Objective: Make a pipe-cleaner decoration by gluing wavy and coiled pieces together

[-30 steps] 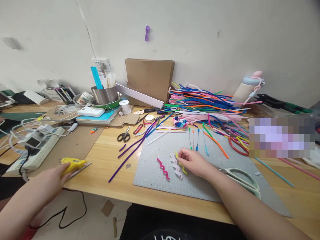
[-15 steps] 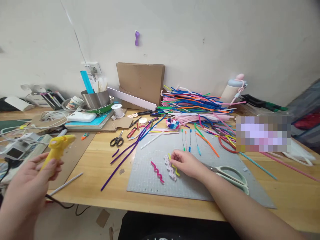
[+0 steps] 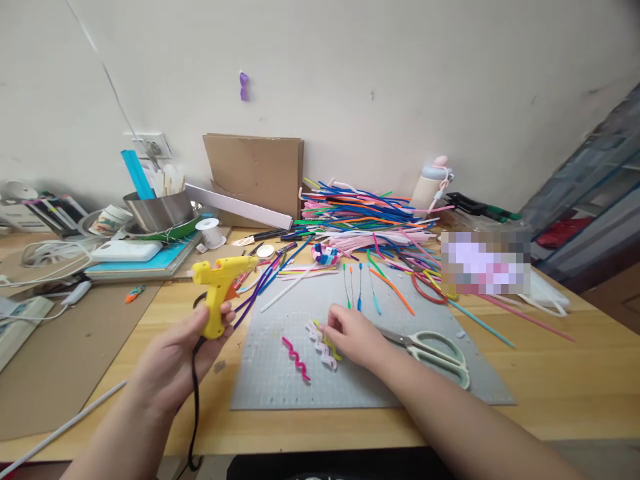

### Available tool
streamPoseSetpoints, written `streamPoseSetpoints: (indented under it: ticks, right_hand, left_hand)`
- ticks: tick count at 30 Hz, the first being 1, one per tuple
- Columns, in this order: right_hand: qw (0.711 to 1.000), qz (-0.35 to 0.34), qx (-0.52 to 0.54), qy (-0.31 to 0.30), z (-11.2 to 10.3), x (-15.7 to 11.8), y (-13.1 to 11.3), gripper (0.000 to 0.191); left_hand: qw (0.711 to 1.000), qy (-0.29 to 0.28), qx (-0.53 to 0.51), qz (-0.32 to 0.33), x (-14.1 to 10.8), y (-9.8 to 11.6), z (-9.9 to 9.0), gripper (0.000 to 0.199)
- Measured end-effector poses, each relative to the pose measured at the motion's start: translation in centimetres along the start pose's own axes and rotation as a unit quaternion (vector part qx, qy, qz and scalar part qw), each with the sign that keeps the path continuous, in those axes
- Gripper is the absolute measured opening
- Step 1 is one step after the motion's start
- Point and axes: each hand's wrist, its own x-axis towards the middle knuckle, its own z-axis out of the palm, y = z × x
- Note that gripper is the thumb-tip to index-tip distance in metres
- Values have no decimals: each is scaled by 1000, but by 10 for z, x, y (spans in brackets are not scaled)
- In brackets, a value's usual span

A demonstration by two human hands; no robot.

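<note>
A yellow glue gun (image 3: 215, 293) with a black cord is gripped in my left hand (image 3: 187, 347), held up over the table left of the grey cutting mat (image 3: 265, 373). My right hand (image 3: 350, 333) rests on the mat with fingers pinched at the upper end of a twisted yellow strip (image 3: 332, 348). Against that strip lie twisted white strips (image 3: 321, 347). A twisted magenta piece (image 3: 296, 360) lies apart to their left. Green-handled scissors (image 3: 435, 353) are under and beside my right forearm.
Behind the mat is a heap of colourful pipe cleaners (image 3: 360, 213). Thin tipped pieces (image 3: 359, 287) lie on the mat's upper part. Cardboard (image 3: 257, 177) leans on the wall. Left are a metal pot (image 3: 160, 212), a thread spool (image 3: 211, 233) and white cables (image 3: 50, 253).
My left hand has brought the glue gun rightward, closer to the mat. The view has turned slightly to the right. My right hand stays at the yellow strip.
</note>
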Motion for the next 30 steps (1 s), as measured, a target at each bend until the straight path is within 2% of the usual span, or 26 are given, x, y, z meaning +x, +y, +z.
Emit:
streamPoseSetpoints:
  ticks: [2, 5, 6, 8, 14, 18, 21, 24, 27, 30]
  right_hand:
    - [1000, -5, 6, 9, -2, 0, -1, 21]
    - [999, -10, 26, 26, -5, 0, -2, 23]
    - [999, -12, 35, 32, -6, 0, -2, 24]
    - [998, -15, 50, 39, -7, -1, -3, 25]
    - [999, -12, 40, 27, -7, -5, -7, 25]
    - [999, -12, 36, 28, -8, -7, -10, 25]
    - [999, -37, 31, 19, -10, -9, -12, 34]
    - [997, -68, 35, -12, -11, -12, -15, 43]
    - [996, -74, 41, -27, -10, -14, -16, 42]
    - [996, -72, 32, -32, -8, -16, -17, 41]
  left_hand:
    - [997, -64, 0, -39, 7, -4, 12, 22]
    - [978, -180, -22, -102, 17, -11, 26, 9]
    - [970, -210, -30, -120, 19, -13, 29, 5]
    - [960, -241, -32, -137, 25, -19, 36, 10]
    - [965, -243, 46, -91, 42, -36, 48, 17]
    - [963, -240, 115, -31, 51, -44, 45, 21]
    - [960, -225, 166, 12, 52, -50, 40, 28]
    - [946, -228, 227, 45, 46, -57, 37, 28]
    - [924, -256, 276, 63, 39, -60, 37, 28]
    - [912, -285, 283, 79, 33, -61, 40, 31]
